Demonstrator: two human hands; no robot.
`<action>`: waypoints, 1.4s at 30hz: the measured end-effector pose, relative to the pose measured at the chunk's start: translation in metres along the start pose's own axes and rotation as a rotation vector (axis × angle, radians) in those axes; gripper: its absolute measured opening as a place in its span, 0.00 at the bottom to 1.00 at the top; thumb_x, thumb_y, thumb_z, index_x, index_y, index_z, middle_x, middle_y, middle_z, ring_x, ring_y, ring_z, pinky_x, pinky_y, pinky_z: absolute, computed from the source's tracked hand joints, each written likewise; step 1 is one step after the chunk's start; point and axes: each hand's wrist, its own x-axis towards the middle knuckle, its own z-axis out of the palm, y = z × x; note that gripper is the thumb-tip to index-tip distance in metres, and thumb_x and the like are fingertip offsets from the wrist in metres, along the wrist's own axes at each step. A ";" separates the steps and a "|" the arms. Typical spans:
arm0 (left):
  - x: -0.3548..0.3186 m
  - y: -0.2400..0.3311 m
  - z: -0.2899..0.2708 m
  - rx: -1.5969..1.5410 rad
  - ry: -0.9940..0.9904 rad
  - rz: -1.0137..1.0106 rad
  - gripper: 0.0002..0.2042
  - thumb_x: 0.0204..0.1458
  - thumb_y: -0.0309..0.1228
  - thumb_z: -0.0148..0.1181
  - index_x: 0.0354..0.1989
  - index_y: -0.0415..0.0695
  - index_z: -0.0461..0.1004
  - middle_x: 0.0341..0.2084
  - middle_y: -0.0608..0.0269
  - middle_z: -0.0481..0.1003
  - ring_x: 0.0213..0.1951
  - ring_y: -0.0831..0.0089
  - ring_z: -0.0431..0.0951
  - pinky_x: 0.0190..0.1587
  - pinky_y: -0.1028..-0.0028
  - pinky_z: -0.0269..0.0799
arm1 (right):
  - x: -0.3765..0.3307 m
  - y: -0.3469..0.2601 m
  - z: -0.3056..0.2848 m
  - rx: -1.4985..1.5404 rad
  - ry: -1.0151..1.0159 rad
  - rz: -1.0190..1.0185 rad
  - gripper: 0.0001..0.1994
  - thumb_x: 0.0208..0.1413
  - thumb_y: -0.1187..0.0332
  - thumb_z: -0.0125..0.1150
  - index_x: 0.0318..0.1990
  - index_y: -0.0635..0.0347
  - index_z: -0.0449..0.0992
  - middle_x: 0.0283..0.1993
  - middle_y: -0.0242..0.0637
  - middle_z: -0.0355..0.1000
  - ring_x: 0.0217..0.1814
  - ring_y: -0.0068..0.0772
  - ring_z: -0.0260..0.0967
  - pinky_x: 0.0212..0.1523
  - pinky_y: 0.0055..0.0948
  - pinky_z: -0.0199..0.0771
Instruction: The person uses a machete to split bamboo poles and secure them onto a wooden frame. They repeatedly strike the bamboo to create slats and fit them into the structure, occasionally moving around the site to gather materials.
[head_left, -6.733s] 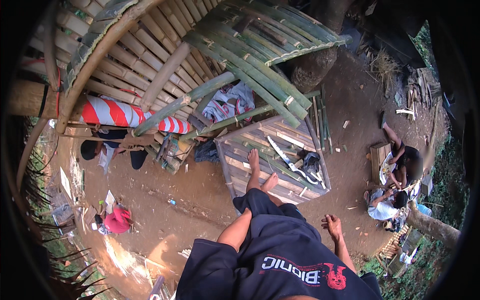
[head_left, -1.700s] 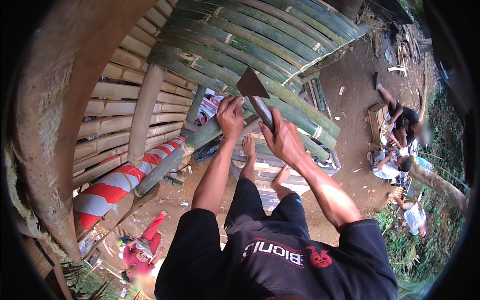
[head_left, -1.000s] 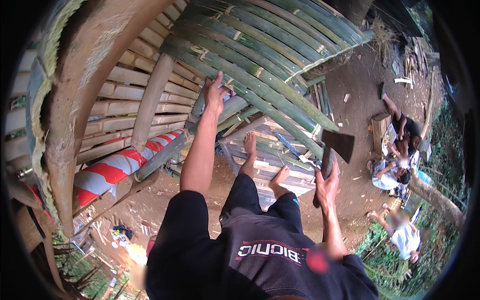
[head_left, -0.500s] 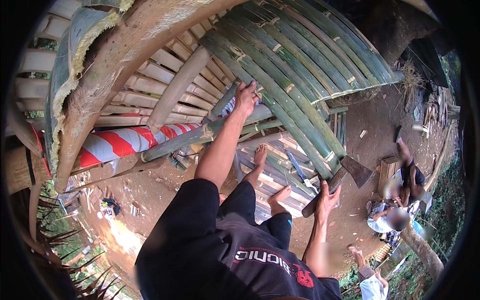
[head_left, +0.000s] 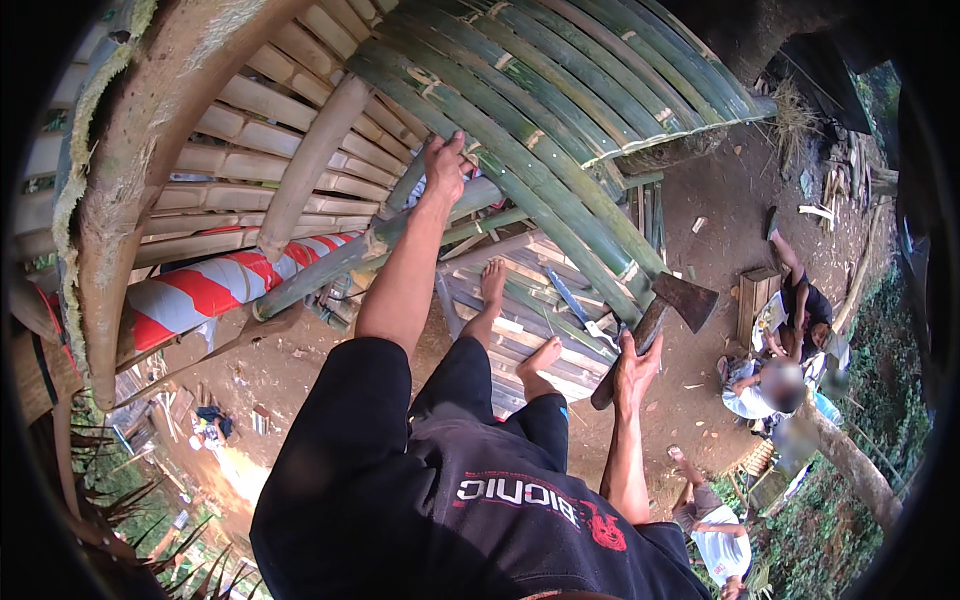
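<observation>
My left hand (head_left: 445,168) reaches up and grips a green bamboo pole (head_left: 330,262) that runs under a curved roof of green bamboo poles (head_left: 560,130). My right hand (head_left: 633,368) hangs low at my right side, closed on the wooden handle of a hatchet (head_left: 683,299) whose dark blade points up and to the right. My bare feet (head_left: 540,358) rest on a slatted bamboo platform (head_left: 585,355) below me.
A red-and-white striped roll (head_left: 200,295) lies under pale bamboo slats at the left. Far below is bare earth (head_left: 715,240) with a wooden crate (head_left: 752,300) and seated people (head_left: 770,385) at the right. Another person (head_left: 715,530) stands lower right.
My right hand has come down and away from the bamboo roof with the hatchet, settling beside my hip. My left hand keeps its hold on the green pole.
</observation>
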 end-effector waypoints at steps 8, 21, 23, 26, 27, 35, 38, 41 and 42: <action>-0.009 0.008 0.006 -0.013 0.010 -0.024 0.12 0.57 0.30 0.57 0.48 0.45 0.68 0.44 0.64 0.72 0.46 0.61 0.75 0.46 0.57 0.71 | -0.003 -0.087 0.029 -0.039 -0.310 -0.164 0.17 0.58 0.67 0.59 0.50 0.64 0.64 0.31 0.47 0.71 0.31 0.34 0.68 0.32 0.35 0.69; -0.016 0.010 0.016 -0.024 -0.016 -0.007 0.07 0.58 0.28 0.55 0.44 0.47 0.69 0.36 0.68 0.71 0.38 0.65 0.77 0.39 0.64 0.74 | 0.035 -0.154 0.133 -0.233 -0.553 -0.408 0.15 0.61 0.60 0.53 0.45 0.61 0.62 0.25 0.64 0.69 0.32 0.72 0.67 0.30 0.55 0.64; -0.011 0.008 0.006 -0.030 -0.022 0.012 0.08 0.58 0.28 0.54 0.45 0.47 0.69 0.37 0.68 0.72 0.38 0.66 0.77 0.37 0.64 0.74 | 0.026 -0.164 0.129 -0.172 -0.522 -0.440 0.17 0.62 0.59 0.53 0.49 0.62 0.63 0.25 0.62 0.69 0.31 0.70 0.68 0.30 0.51 0.65; -0.006 0.001 -0.001 -0.029 -0.036 0.033 0.09 0.59 0.28 0.54 0.47 0.47 0.69 0.38 0.68 0.73 0.38 0.67 0.77 0.35 0.66 0.74 | 0.020 -0.166 0.135 -0.145 -0.465 -0.443 0.16 0.62 0.61 0.53 0.49 0.62 0.63 0.26 0.63 0.70 0.31 0.70 0.68 0.29 0.50 0.65; -0.005 -0.001 -0.001 -0.027 -0.043 0.040 0.09 0.59 0.28 0.54 0.47 0.47 0.70 0.39 0.68 0.73 0.38 0.68 0.77 0.34 0.67 0.74 | 0.022 -0.162 0.139 -0.154 -0.440 -0.457 0.16 0.62 0.61 0.53 0.49 0.62 0.63 0.26 0.63 0.70 0.31 0.70 0.68 0.28 0.50 0.65; 0.003 -0.007 -0.006 -0.044 -0.069 0.061 0.06 0.58 0.27 0.54 0.43 0.45 0.70 0.34 0.64 0.75 0.30 0.69 0.78 0.26 0.70 0.76 | 0.017 -0.181 0.137 -0.065 -0.408 -0.489 0.15 0.62 0.61 0.53 0.44 0.63 0.61 0.25 0.63 0.69 0.30 0.69 0.68 0.27 0.47 0.64; 0.000 -0.005 -0.001 -0.029 -0.054 0.036 0.06 0.58 0.27 0.54 0.42 0.46 0.70 0.34 0.65 0.74 0.31 0.69 0.78 0.26 0.71 0.76 | 0.032 -0.169 0.141 -0.249 -0.507 -0.474 0.14 0.62 0.61 0.52 0.44 0.63 0.60 0.26 0.64 0.69 0.31 0.70 0.67 0.27 0.49 0.65; -0.001 -0.002 -0.002 -0.044 -0.039 0.040 0.06 0.58 0.28 0.54 0.44 0.46 0.70 0.35 0.66 0.74 0.32 0.70 0.79 0.28 0.73 0.76 | 0.029 -0.176 0.136 -0.182 -0.494 -0.511 0.14 0.62 0.61 0.52 0.45 0.63 0.61 0.25 0.63 0.69 0.30 0.71 0.67 0.27 0.51 0.64; 0.000 -0.001 -0.003 -0.052 -0.042 0.049 0.07 0.59 0.28 0.54 0.44 0.46 0.70 0.36 0.66 0.74 0.33 0.70 0.79 0.28 0.73 0.76 | 0.023 -0.183 0.135 -0.137 -0.470 -0.490 0.14 0.62 0.62 0.52 0.45 0.63 0.61 0.25 0.63 0.69 0.29 0.71 0.67 0.27 0.51 0.64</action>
